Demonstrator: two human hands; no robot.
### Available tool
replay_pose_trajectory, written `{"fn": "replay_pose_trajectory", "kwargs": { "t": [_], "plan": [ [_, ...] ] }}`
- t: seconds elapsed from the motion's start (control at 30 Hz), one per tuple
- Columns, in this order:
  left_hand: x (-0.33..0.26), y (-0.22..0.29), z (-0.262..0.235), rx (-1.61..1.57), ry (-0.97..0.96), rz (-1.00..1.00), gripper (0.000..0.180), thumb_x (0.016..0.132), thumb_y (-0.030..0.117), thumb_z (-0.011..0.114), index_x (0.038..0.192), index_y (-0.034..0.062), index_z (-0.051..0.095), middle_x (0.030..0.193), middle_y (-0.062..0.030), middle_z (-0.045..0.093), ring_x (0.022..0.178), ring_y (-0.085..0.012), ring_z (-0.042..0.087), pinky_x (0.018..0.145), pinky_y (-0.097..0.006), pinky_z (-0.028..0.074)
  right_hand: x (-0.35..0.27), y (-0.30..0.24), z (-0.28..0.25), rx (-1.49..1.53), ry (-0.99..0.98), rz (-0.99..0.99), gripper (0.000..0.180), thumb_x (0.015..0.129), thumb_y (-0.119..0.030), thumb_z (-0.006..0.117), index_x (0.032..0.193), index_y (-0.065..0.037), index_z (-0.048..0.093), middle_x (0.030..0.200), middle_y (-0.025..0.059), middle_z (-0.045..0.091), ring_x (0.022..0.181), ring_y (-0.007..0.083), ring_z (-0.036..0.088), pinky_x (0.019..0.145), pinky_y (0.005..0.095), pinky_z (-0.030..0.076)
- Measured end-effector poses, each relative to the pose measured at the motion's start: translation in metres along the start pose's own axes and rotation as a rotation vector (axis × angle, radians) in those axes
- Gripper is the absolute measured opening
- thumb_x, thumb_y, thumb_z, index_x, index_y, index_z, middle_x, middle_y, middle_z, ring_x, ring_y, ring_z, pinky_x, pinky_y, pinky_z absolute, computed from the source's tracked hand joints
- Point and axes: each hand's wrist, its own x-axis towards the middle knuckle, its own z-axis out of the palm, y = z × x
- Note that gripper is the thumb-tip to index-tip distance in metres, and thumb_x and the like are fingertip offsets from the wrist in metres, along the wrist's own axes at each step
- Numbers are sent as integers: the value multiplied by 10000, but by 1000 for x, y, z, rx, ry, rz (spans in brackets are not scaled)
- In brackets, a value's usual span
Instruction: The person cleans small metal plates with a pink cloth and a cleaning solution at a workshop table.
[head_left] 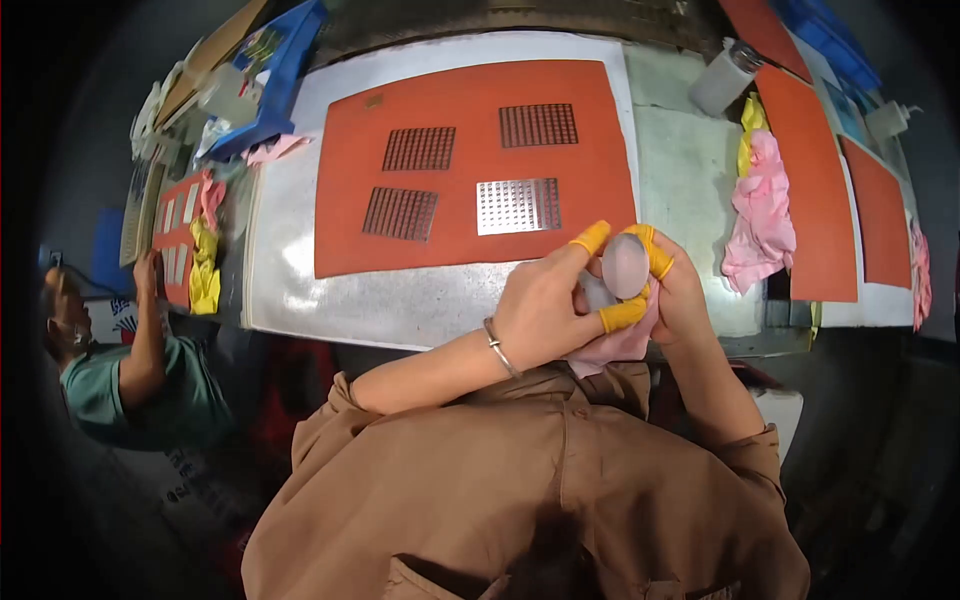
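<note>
Both hands are together at the table's front edge, wearing yellow finger cots. Between them is a round, pale grey object [625, 266] with a smooth, flat face, perhaps the end of a translucent bottle; its kind is unclear. My left hand [550, 300] closes on it from the left, its thumb below the face. From the right, my right hand [678, 285] curls round it, a capped finger at its upper rim. A pink cloth [615, 350] hangs below, gathered against the right palm. Just beyond lie several thin metal plates with rows of small holes, the nearest a shiny plate [518, 206].
The plates lie on an orange mat [460, 255] over the table [300, 300]. To the right are a dark-topped bottle [725, 78], a crumpled pink cloth [760, 215] and an orange board [815, 200]. A blue bin [285, 95] stands back left; a co-worker [150, 385] works at far left.
</note>
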Motion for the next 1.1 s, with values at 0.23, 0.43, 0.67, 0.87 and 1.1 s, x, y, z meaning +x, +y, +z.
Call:
{"fn": "replay_pose_trajectory", "kwargs": {
  "t": [0.23,0.43,0.67,0.87,1.1],
  "plan": [
    [-17,4,43,-174,88,-32,552,700,388,750,965,-43,530,664,-139,576,579,-263,601,548,-334,484,-23,-14,-27,-1471,-203,-638,192,927,-85,469,1086,21,492,872,93,644,803,179,648,721,303,512],
    [1,24,60,-241,17,-161,525,745,295,738,1085,-36,515,774,-78,608,602,-119,565,582,-251,461,-34,-37,-17,-492,-29,-145,246,912,-108,525,1130,-4,481,984,63,600,880,153,608,760,260,489],
    [16,19,49,-179,-44,-117,621,757,278,721,1230,-24,456,1018,-130,612,809,-192,622,721,-303,494,-12,-72,-7,-526,110,-104,132,860,-72,579,974,-6,579,782,17,577,653,70,506,581,196,413],
    [-17,-51,-31,424,194,134,641,688,257,759,1214,8,491,1147,-160,542,1053,-329,503,902,-401,392,28,-193,-4,-1201,328,-470,131,849,-55,531,925,37,584,734,21,554,643,70,491,552,203,384],
    [8,-81,-62,518,97,92,724,660,257,758,1255,-10,445,1243,-175,489,1180,-345,423,987,-432,313,105,-261,-32,-2110,406,-475,197,810,-152,546,948,-24,604,742,128,599,654,243,575,619,325,443]
  ]
}}
